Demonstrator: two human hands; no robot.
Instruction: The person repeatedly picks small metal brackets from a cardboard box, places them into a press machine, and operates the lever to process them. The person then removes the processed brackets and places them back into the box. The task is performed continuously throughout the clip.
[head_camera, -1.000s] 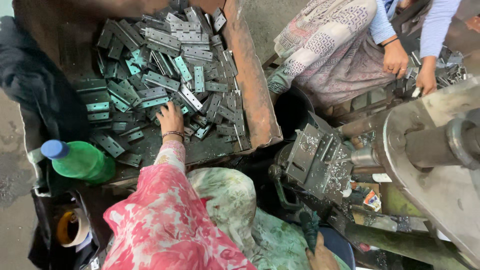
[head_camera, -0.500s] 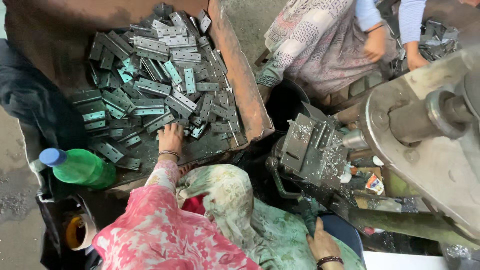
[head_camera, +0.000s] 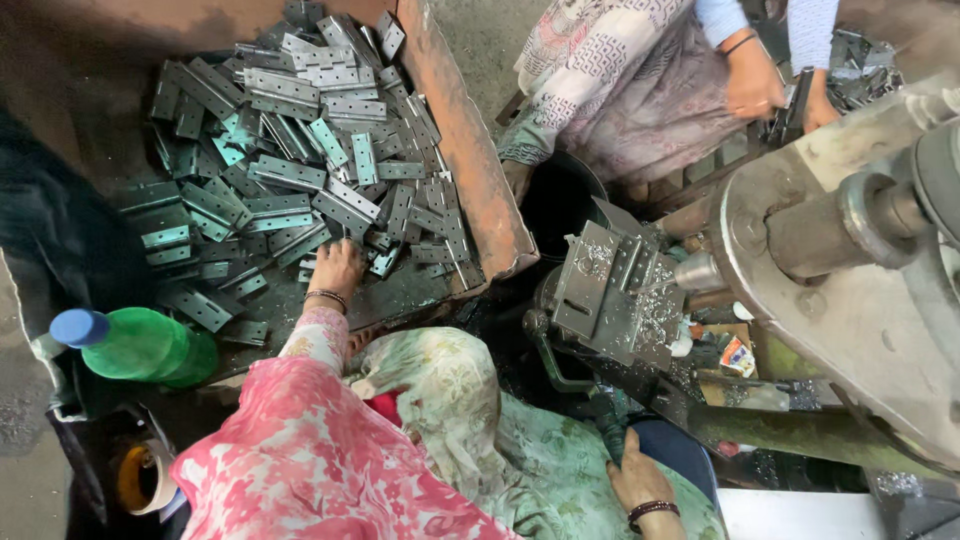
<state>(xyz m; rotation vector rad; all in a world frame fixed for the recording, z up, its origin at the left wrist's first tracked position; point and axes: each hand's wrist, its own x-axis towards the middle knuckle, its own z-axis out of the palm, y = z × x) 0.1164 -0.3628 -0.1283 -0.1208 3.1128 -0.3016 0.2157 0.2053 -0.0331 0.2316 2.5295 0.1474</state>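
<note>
We see the big machine (head_camera: 850, 270) at the right, close to our right hand (head_camera: 640, 485), which rests flat and holds nothing; a sleeve could catch there, we think. In the rusty tray (head_camera: 480, 190) the metal hinge plates (head_camera: 300, 170) lie heaped at the far left; our left hand (head_camera: 337, 268) reaches them, but whether its fingers pinch one we cannot tell; sharp edges may cut.

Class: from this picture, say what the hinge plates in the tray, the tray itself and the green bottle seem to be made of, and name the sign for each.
Hinge plates: probably steel, dull grey with a greenish sheen, flat, with punched holes.
Tray: likely iron or steel, its rim orange-brown as if rusted.
Green bottle: apparently plastic, translucent green with a blue cap.
</note>
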